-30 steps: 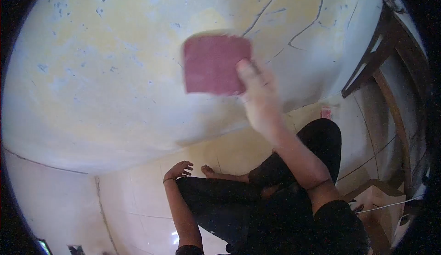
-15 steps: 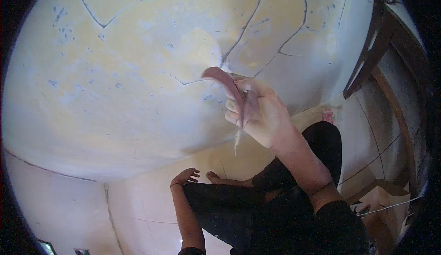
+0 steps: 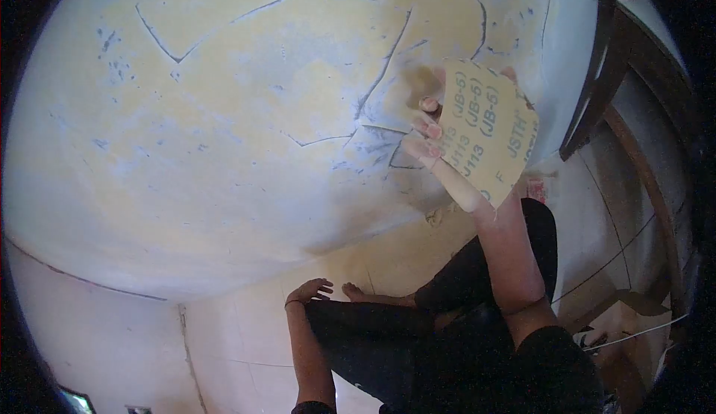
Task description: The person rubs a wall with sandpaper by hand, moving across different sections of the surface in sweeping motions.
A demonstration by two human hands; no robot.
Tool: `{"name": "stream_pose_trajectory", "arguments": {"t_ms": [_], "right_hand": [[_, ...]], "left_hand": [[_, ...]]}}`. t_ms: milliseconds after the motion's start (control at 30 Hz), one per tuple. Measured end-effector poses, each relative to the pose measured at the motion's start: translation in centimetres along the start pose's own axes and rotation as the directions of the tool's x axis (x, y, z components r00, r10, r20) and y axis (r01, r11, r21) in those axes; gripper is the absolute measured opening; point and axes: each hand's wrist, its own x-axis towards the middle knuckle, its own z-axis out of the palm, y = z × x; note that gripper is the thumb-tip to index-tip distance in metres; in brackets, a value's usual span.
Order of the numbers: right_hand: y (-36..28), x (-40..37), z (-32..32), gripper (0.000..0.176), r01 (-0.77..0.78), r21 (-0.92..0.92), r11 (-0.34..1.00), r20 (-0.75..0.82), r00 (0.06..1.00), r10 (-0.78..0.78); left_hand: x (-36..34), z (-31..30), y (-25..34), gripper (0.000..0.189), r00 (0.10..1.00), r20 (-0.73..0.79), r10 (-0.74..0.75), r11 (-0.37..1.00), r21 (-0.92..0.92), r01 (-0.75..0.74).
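Note:
My right hand (image 3: 432, 132) grips a sheet of sandpaper (image 3: 488, 134) in front of the wall. The sheet's printed tan backing faces me and hides much of the palm; several fingertips curl at its left edge. Behind it, the wall (image 3: 246, 130) is patchy yellow and white with dark cracks and small chips. My left hand (image 3: 311, 290) rests by my knee, fingers apart and holding nothing.
Dark wooden furniture (image 3: 600, 78) leans at the right, with a curved brown bar (image 3: 645, 175) below it. A small red-and-white packet (image 3: 537, 189) lies on the tiled floor (image 3: 253, 339) beyond my knee. A white cord (image 3: 634, 336) runs at lower right.
My right hand has moved right and turned, so the sheet, seen curled edge-on before, now shows its printed backing. The cracks it covered are visible. My left hand has hardly moved.

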Motion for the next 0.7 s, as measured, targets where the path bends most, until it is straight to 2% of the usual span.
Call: {"name": "stream_pose_trajectory", "arguments": {"t_ms": [33, 133, 233, 333, 433, 533, 633, 700], "right_hand": [[0.1, 0.0, -0.2, 0.049, 0.021, -0.009, 1.0, -0.013, 1.0, -0.021], [0.2, 1.1, -1.2, 0.039, -0.178, 0.079, 0.981, 0.118, 0.979, 0.168], [0.6, 1.8, -2.8, 0.042, -0.185, -0.188, 0.965, 0.003, 0.982, 0.189], [0.8, 0.7, 0.4, 0.032, -0.179, -0.264, 0.948, -0.191, 0.973, 0.131], [0.8, 1.2, -0.8, 0.027, -0.126, -0.235, 0.964, -0.169, 0.982, 0.087], [0.5, 1.1, -0.2, 0.026, -0.1, -0.219, 0.97, -0.214, 0.975, 0.053], [0.1, 1.7, -1.6, 0.024, -0.134, -0.143, 0.981, -0.14, 0.984, 0.114], [0.2, 2.0, -1.5, 0.023, -0.105, -0.053, 0.993, -0.097, 0.99, 0.1]], "left_hand": [[0.0, 0.0, 0.1, 0.046, 1.0, 0.015, -0.003, 1.0, -0.004, 0.003], [-0.2, 0.1, 0.3, 0.045, 0.999, 0.031, 0.009, 1.0, 0.005, -0.009], [0.2, 0.1, 0.2, 0.047, 1.0, 0.017, -0.005, 1.0, 0.014, 0.005], [0.7, -0.2, -0.4, 0.047, 1.0, 0.012, -0.009, 1.0, 0.028, 0.009], [0.3, 0.0, 0.0, 0.046, 1.0, 0.006, 0.001, 0.999, 0.034, -0.001], [1.1, -0.2, -0.8, 0.046, 0.999, 0.001, 0.041, 0.999, 0.004, -0.041], [1.5, -0.7, -1.5, 0.047, 0.997, 0.027, 0.075, 0.997, -0.013, -0.075], [0.8, -0.3, -0.8, 0.047, 0.997, 0.019, 0.074, 0.997, -0.008, -0.074]]}}
